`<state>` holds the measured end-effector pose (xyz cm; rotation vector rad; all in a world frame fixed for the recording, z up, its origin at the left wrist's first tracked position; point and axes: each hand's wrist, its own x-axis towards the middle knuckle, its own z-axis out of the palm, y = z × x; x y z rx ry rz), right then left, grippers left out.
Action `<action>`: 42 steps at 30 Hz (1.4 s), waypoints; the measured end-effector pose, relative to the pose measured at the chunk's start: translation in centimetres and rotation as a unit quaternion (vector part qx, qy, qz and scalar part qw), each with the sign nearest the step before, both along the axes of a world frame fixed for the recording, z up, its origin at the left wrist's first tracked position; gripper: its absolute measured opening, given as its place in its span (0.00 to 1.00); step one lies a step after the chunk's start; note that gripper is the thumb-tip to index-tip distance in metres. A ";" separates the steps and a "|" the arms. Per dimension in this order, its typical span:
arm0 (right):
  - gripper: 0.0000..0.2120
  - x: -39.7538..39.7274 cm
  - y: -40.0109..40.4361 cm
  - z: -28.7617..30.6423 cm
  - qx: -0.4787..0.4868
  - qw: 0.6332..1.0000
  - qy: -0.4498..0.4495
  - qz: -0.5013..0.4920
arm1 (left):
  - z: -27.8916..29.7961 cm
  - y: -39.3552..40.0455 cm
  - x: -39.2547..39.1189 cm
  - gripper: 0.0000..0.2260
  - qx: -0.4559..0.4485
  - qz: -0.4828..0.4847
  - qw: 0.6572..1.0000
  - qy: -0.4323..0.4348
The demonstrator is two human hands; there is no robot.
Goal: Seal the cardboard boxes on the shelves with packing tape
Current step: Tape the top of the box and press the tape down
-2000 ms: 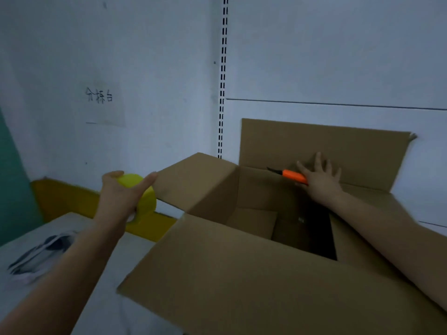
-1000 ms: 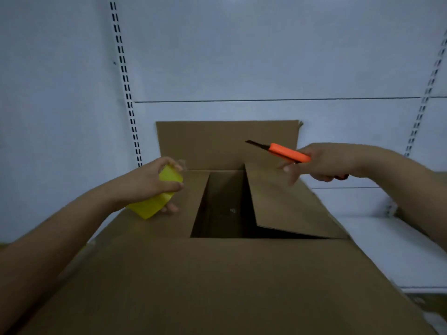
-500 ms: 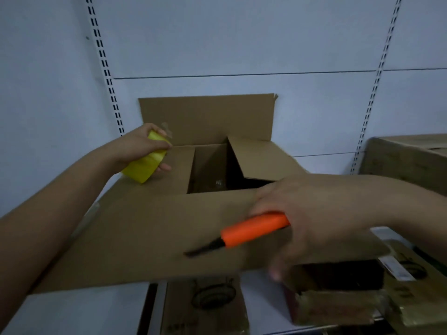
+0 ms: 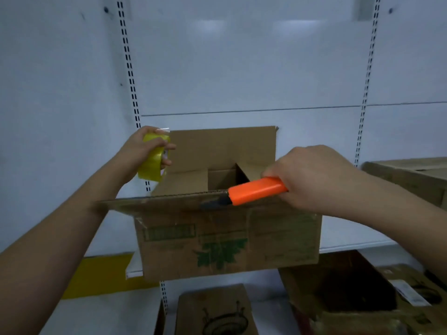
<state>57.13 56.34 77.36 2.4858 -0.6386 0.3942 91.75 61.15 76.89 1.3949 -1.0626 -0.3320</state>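
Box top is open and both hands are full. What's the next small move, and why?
Probably fold the back flap down. It stands upright and the box shows an open gap on top, so tape cannot bridge it. The left hand grips the tape roll; the right hand grips the orange knife at the front flap, so push with its knuckles.
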 end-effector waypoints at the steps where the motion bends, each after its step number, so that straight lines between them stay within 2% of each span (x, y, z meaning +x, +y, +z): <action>1: 0.05 0.6 -0.9 0.5 -0.015 0.998 -0.052 -0.018 | 0.8 0.3 0.4 0.11 -0.029 0.002 1.000 0.008; 4: 0.06 3.6 -5.2 0.0 -0.029 0.979 -0.196 -0.043 | 2.5 1.0 1.5 0.11 -0.131 0.040 0.990 0.023; 6: 0.18 5.9 -8.8 -1.5 -0.006 0.966 -0.255 -0.035 | 2.9 1.1 1.7 0.15 -0.203 0.155 0.967 -0.021; 8: 0.29 7.8 -11.8 -3.2 0.032 0.962 -0.267 -0.046 | 2.7 1.0 1.8 0.16 -0.262 0.297 0.915 -0.082; 11: 0.32 10.1 -14.2 -5.0 0.057 0.958 -0.275 -0.058 | 2.1 0.6 1.6 0.17 -0.342 0.408 0.842 -0.086; 13: 0.31 10.9 -15.0 -5.6 0.055 0.959 -0.271 -0.057 | 1.3 -0.4 1.0 0.20 -0.318 0.436 0.832 -0.129; 16: 0.29 11.2 -16.3 -5.7 0.033 0.955 -0.294 -0.003 | -1.1 -2.5 -0.5 0.20 -0.213 0.416 0.838 -0.280; 19: 0.26 11.0 -18.1 -5.8 0.053 0.949 -0.307 0.046 | -2.8 -4.3 -1.2 0.18 -0.157 0.379 0.784 -0.465; 21: 0.24 10.5 -19.3 -4.9 0.138 0.952 -0.266 0.059 | -3.3 -5.4 -1.1 0.18 -0.146 0.377 0.738 -0.541; 22: 0.22 10.3 -19.7 -4.3 0.172 0.955 -0.236 0.058 | -3.4 -5.9 -1.1 0.18 -0.139 0.371 0.726 -0.562; 25: 0.12 10.4 -20.9 -4.0 0.232 0.965 -0.122 0.028 | -4.0 -7.7 -0.9 0.22 -0.083 0.330 0.737 -0.584; 27: 0.11 11.3 -21.4 -5.9 0.287 0.958 -0.021 -0.007 | -5.2 -9.2 -0.5 0.23 -0.015 0.311 0.735 -0.603; 28: 0.12 11.7 -21.7 -7.2 0.307 0.952 -0.001 -0.015 | -6.1 -9.9 -0.2 0.23 0.034 0.295 0.735 -0.610; 31: 0.09 11.8 -23.5 -8.8 0.330 0.938 -0.111 0.002 | -8.1 -11.5 1.2 0.21 0.199 0.224 0.772 -0.560; 33: 0.08 12.0 -25.1 -8.3 0.338 0.927 -0.161 0.008 | -8.1 -12.1 1.7 0.19 0.255 0.206 0.777 -0.538; 34: 0.04 12.4 -25.8 -7.8 0.332 0.928 -0.169 0.005 | -8.1 -12.3 1.8 0.18 0.260 0.208 0.769 -0.546; 35: 0.07 12.9 -26.6 -7.3 0.300 0.937 -0.178 0.005 | -8.2 -12.5 1.8 0.18 0.257 0.214 0.760 -0.557; 37: 0.22 14.5 -28.4 -6.3 0.180 0.964 -0.194 0.007 | -8.3 -12.8 1.8 0.18 0.248 0.222 0.762 -0.556; 39: 0.28 16.4 -29.2 -5.3 0.088 0.969 -0.231 0.013 | -8.2 -12.7 2.2 0.19 0.236 0.224 0.780 -0.535; 42: 0.32 18.5 -29.9 -5.1 0.066 0.974 -0.217 0.006 | -8.3 -11.6 2.8 0.21 0.168 0.220 0.819 -0.503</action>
